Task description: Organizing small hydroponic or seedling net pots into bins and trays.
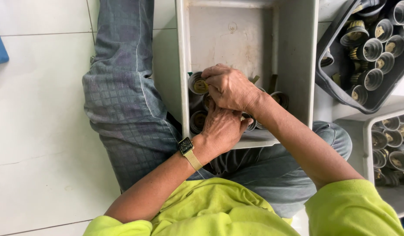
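Right hand (230, 87): fingers curled over a small round cup (197, 83), pinching its rim.
Left hand (221, 126): just below, grip hidden.
Cup: white tray's (293, 65) near-left corner, opening upward.

The far half of the white tray (293, 52) is bare floor, open from above and bounded by upright walls on both sides. The near end of the tray is packed with small round cups (197, 83), and both hands (226, 105) occupy the space above them. Right of the tray, a dark bin (328, 83) full of cups stands close by. Left of the tray, a trouser leg (123, 87) blocks the side, with open tiled floor (36, 131) beyond it.
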